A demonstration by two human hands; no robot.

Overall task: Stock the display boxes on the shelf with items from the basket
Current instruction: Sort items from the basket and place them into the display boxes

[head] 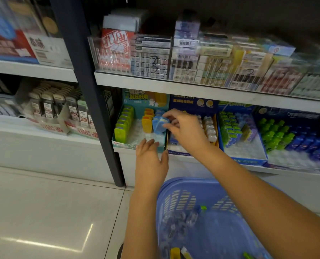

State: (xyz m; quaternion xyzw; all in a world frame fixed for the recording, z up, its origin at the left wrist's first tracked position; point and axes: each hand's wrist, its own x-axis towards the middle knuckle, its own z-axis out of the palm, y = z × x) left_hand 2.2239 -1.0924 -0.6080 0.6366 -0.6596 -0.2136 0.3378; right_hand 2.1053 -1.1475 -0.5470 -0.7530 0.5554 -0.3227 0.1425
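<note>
The basket (174, 182) sits nearest, low under the right forearm, close enough that stock can be lifted straight to the shelf (126, 150). It holds clear packs (176, 221) and a few coloured pieces, so I judge the job well short of done.

Above it the left hand (151, 159) reaches to the front wall of the teal box (121, 143) at the shelf's front edge. Its fingers are straight and spread and hold nothing. They probably steady the box, though I cannot tell whether they touch it.

Further in, the right hand (185, 128) pinches the blue items (160, 124) between thumb and fingertips, over the right-hand row of that box. They are tilted, not yet seated upright.

The box sorts by colour, with green items (123, 122) on the left and yellow items (147, 124) in the middle, so blue belongs here. A bare clear tray shows in front of the rows, so there is room for more.

A dark blue box (192, 103) stands just beside, against the teal one.
</note>
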